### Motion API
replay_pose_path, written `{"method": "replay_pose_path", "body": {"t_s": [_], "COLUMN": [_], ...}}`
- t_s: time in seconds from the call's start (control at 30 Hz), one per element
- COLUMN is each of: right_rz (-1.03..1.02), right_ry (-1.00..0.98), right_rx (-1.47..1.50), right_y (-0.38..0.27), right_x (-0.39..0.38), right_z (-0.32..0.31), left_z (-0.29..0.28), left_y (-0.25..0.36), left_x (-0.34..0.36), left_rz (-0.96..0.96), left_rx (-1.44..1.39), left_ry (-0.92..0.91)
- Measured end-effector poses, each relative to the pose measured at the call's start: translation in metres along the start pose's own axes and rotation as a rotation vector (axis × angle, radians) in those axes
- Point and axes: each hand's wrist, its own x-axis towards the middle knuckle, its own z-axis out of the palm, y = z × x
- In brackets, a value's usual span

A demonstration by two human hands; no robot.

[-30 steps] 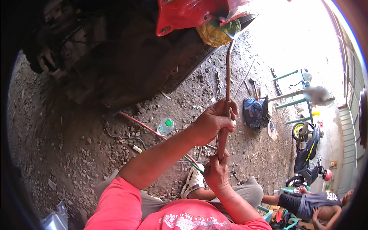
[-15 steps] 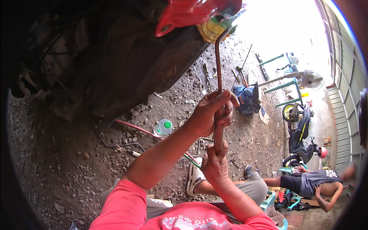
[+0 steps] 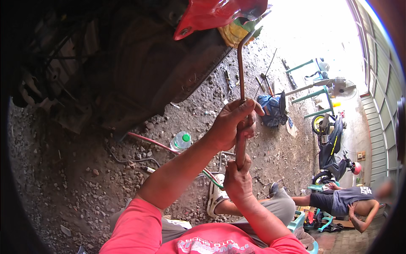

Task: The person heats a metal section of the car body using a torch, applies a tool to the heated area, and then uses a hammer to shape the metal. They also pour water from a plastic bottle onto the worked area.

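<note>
One torch (image 3: 241,70) shifted leftward — left hand (image 3: 231,122), right hand (image 3: 238,180), both clasping it.

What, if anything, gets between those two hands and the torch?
Nothing visible does: the bare left hand is closed around the torch, and the bare right hand grips it nearer the body.

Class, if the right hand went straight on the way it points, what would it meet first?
Probably the left hand, gripping the same long metal tool farther along from the right hand, though one view leaves depth unclear.
</note>
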Motion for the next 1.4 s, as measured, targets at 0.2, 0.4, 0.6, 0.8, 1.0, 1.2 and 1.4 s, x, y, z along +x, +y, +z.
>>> {"method": "replay_pose_path", "body": {"t_s": [0.2,0.4,0.6,0.8,1.0,1.2,1.4], "right_rz": [-0.017,-0.008,-0.055,-0.043,-0.002,-0.007,-0.009], "right_ry": [-0.018,-0.028,0.014,-0.029,-0.044,-0.034,-0.040], "right_rx": [0.026,0.056,0.077,0.058,0.079,0.083,0.079], "right_y": [0.001,0.000,0.007,0.005,0.004,0.006,0.006], "right_x": [0.002,0.005,0.008,0.011,0.013,0.013,0.014], "right_z": [0.001,-0.006,-0.002,-0.004,-0.005,-0.005,-0.006], "left_z": [0.003,0.010,0.011,0.011,0.012,0.012,0.013], "left_y": [0.004,0.006,0.005,0.009,0.009,0.008,0.009], "left_x": [-0.003,0.000,0.000,0.002,0.004,0.006,0.006], "left_rz": [0.027,0.063,0.067,0.063,0.078,0.076,0.087], "left_rx": [0.036,0.090,0.103,0.100,0.103,0.100,0.103], "left_ry": [0.042,0.053,0.078,0.095,0.099,0.091,0.106]}}
